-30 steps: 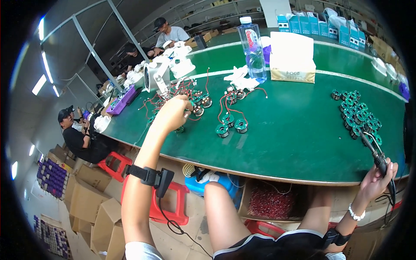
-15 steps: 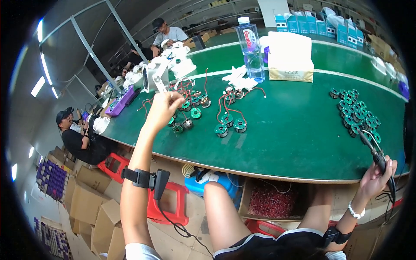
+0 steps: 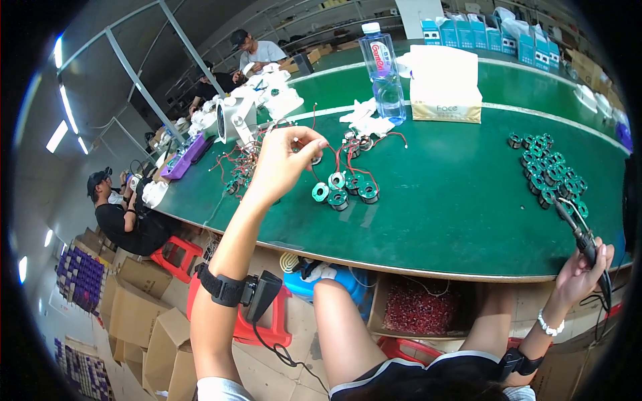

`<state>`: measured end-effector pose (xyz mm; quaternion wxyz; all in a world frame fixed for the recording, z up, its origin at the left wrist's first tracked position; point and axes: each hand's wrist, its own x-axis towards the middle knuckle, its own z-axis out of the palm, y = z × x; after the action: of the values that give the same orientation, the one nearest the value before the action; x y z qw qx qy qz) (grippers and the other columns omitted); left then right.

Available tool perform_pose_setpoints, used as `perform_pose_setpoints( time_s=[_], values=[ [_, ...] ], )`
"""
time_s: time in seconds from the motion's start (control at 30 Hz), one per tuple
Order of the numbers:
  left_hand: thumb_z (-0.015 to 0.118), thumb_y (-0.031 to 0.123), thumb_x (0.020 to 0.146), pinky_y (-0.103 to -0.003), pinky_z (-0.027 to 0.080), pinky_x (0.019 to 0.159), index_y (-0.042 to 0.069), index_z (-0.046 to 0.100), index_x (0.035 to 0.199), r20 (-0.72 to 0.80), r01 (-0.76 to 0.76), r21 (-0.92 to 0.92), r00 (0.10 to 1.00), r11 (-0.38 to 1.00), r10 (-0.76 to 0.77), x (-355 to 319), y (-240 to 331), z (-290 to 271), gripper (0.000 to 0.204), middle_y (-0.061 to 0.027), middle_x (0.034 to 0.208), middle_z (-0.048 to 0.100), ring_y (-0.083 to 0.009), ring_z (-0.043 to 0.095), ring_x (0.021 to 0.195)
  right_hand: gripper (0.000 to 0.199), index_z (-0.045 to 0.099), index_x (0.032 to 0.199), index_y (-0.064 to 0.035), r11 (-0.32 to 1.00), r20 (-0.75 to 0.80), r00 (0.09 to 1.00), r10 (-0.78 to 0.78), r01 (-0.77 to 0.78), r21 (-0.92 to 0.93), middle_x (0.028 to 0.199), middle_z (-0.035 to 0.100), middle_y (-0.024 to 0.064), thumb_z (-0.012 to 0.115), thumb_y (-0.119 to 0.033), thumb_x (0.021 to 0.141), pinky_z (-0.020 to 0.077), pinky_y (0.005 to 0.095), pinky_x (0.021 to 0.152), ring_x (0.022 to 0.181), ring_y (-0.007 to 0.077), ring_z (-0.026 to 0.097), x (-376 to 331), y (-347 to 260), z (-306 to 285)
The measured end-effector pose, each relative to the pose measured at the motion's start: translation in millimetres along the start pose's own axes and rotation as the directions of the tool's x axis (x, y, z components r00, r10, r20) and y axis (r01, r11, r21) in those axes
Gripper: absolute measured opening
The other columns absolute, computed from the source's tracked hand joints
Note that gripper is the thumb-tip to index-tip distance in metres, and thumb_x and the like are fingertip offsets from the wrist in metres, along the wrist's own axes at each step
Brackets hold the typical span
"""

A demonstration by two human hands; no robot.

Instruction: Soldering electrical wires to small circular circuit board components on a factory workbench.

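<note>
My left hand is raised over the green table, its fingers pinched on a small coil with red wire leads. Just right of it, three round green-and-silver coils lie on the table with red wires trailing back. My right hand rests at the table's near right edge, gripping a black pen-shaped tool with a cable. The tool's tip points at a pile of several green coils.
A water bottle and a tissue box stand at the back centre. White devices and a purple tray are on the left. Seated people work at the left and the far end. Cardboard boxes and a red stool are below.
My left hand has risen from the wire tangle and shifted right, bringing a coil up with it. My right hand and its tool have barely moved.
</note>
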<state>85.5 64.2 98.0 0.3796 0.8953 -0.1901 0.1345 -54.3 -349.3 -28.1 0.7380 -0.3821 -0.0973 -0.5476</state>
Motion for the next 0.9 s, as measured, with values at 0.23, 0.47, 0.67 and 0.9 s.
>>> perform_pose_setpoints(
  time_s=[0.23,0.47,0.67,0.9],
  values=[
    [0.053,0.034,0.081,-0.023,0.042,0.055,-0.001,0.059,0.092,-0.305,-0.005,-0.037,0.952,0.999,-0.007,15.2,-21.3,-6.9,0.038,-0.0070,0.075,0.060,-0.0092,0.053,0.063,0.025,0.029,0.066,-0.0102,1.000,0.015,1.000,-0.015,0.015,0.001,0.059,0.030,-0.0006,0.041,-0.011,0.087,0.0326,0.0132,0.054,0.039,0.0019,0.020,1.5,0.1,-1.6],
    [0.063,0.015,0.068,-0.030,0.047,0.068,-0.002,0.061,0.087,-0.225,0.125,0.317,0.973,0.940,-0.053,39.2,-93.1,-16.0,0.025,-0.0136,0.079,0.062,-0.0187,0.060,0.071,0.024,0.030,0.065,-0.0098,0.999,0.005,0.999,-0.036,0.036,0.018,0.060,0.032,-0.0003,0.041,-0.011,0.087,0.0290,0.0136,0.048,0.039,0.0013,0.020,1.3,0.6,1.0],
    [0.061,0.022,0.069,-0.037,0.043,0.078,-0.002,0.057,0.096,-0.444,0.514,0.498,0.843,0.698,-0.303,68.7,-115.0,-6.6,0.037,-0.0208,0.092,0.058,-0.0311,0.057,0.088,0.026,0.029,0.064,-0.0105,0.997,-0.086,0.994,-0.064,0.060,-0.050,0.057,0.031,-0.0013,0.042,-0.010,0.086,0.0292,0.0131,0.046,0.038,0.0009,0.019,-2.2,-2.2,13.8],
    [0.064,0.022,0.068,-0.034,0.044,0.076,-0.008,0.055,0.091,-0.477,0.423,0.302,0.843,0.854,-0.249,78.4,-146.6,-24.8,0.039,-0.0196,0.089,0.060,-0.0266,0.059,0.082,0.025,0.028,0.066,-0.0102,0.999,-0.058,0.998,-0.033,0.031,-0.045,0.057,0.028,-0.0019,0.041,-0.011,0.087,0.0269,0.0141,0.044,0.039,0.0013,0.019,-3.2,0.8,11.0]
  ],
)
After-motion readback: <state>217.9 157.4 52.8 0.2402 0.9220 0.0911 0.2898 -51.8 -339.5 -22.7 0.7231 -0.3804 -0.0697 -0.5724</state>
